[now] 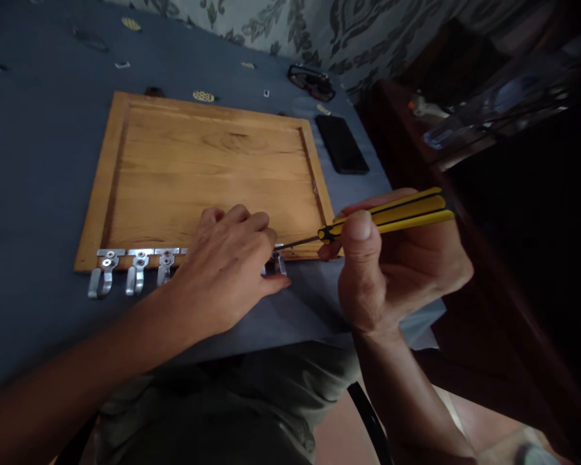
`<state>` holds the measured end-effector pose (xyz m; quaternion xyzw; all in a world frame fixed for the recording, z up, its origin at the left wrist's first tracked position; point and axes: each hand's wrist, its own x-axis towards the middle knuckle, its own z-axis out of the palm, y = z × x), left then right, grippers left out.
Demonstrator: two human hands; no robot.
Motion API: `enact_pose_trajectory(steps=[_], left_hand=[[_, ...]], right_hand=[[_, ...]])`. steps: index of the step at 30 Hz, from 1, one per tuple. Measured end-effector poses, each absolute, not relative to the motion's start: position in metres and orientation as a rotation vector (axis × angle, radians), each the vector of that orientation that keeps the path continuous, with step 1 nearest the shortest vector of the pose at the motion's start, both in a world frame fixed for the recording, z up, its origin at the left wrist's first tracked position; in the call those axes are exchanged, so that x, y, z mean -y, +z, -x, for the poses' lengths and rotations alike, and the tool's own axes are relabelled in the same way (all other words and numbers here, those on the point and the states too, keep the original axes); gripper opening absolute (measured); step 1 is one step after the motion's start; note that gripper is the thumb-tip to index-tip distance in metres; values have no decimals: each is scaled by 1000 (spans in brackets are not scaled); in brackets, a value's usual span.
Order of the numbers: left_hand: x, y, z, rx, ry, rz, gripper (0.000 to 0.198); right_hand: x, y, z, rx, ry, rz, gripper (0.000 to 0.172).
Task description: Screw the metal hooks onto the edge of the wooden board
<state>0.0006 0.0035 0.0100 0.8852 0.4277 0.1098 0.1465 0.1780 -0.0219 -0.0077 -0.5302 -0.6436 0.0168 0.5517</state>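
A framed wooden panel (213,168) lies flat, a metal hook rail (138,252) running along its near edge. Several silver double hooks hang off the rail toward me, with screws at the left ones. My left hand (227,265) presses over the rail's right part, fingers curled, thumb beside the rightmost hook (279,263); its fingertips are mostly hidden. Gripped in my right hand (397,265) is a screwdriver (401,213) with a yellow and black handle. Its thin shaft points left, and the tip reaches the rail's right end near my left fingers. Whether it sits in a screw is unclear.
A dark blue tablecloth (33,194) with small printed pineapples covers the table. Beyond the panel's right side lie a black phone (343,144) and dark glasses (312,82). Dark wooden furniture (401,129) stands at the right, and patterned fabric (290,26) hangs behind.
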Motion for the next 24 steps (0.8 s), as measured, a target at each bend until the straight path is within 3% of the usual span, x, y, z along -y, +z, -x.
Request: enact_pose_trajectory(steps=[5, 10, 24], left_hand=[[-3, 9, 0, -1222, 328, -2551, 32], [-3, 8, 0, -1212, 358, -2560, 29], [-3, 9, 1, -1213, 329, -2547, 30]], right_hand=[[20, -3, -181, 1582, 71, 1245, 26], [19, 10, -186, 1731, 182, 1113, 7], [15, 9, -184, 1670, 239, 1052, 4]])
